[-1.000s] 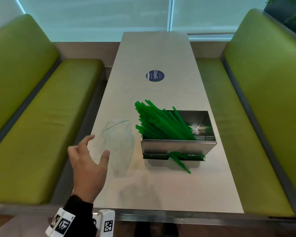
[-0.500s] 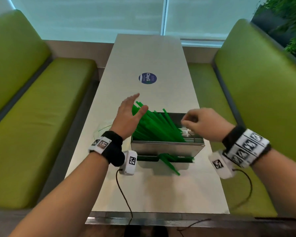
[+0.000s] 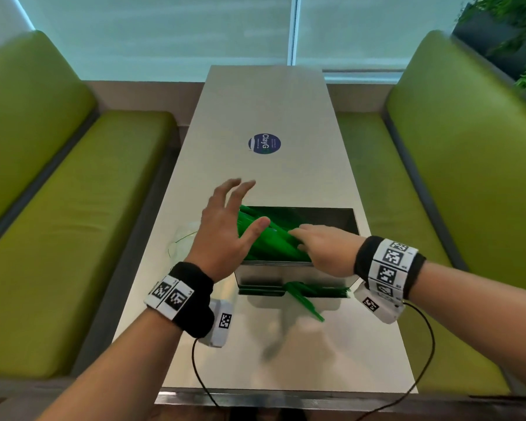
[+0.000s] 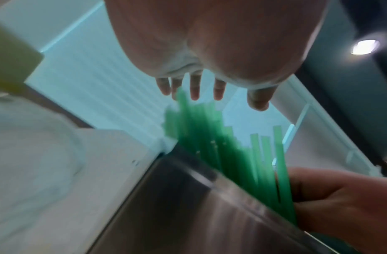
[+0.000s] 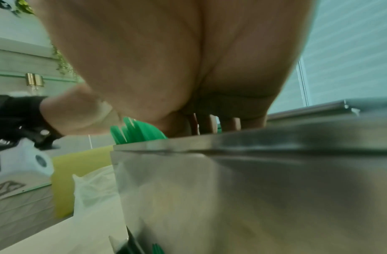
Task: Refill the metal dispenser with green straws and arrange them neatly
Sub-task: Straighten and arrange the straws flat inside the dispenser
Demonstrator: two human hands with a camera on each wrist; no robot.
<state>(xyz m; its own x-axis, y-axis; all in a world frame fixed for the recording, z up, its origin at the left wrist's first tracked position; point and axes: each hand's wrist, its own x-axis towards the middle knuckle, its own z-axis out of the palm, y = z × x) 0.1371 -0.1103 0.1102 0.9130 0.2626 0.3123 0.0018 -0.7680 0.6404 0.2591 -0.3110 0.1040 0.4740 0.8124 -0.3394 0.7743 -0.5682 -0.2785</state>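
Note:
The metal dispenser (image 3: 298, 273) stands mid-table with its top uncovered. A bundle of green straws (image 3: 268, 241) lies slanted in it, their ends sticking out over its left rim. My left hand (image 3: 225, 220) is spread wide, palm against those ends. My right hand (image 3: 319, 247) lies flat on the straws, fingers stretched left. A few straws (image 3: 304, 300) poke out of the bottom slot. The left wrist view shows the left hand's fingers (image 4: 194, 89) above the straws (image 4: 221, 154) and the dispenser (image 4: 188, 206). The right wrist view shows my right hand's palm (image 5: 166, 68) over the dispenser wall (image 5: 253, 189).
A crumpled clear plastic bag (image 3: 182, 241) lies on the table (image 3: 271, 101) left of the dispenser. A round blue sticker (image 3: 264, 143) sits farther back. Green benches (image 3: 73, 208) flank the table on both sides. A thin cable (image 3: 201, 378) hangs from my left wrist.
My left hand came from the plastic bag to the straw ends. My right hand came into view, then dropped from above the dispenser onto the straws and uncurled its fingers.

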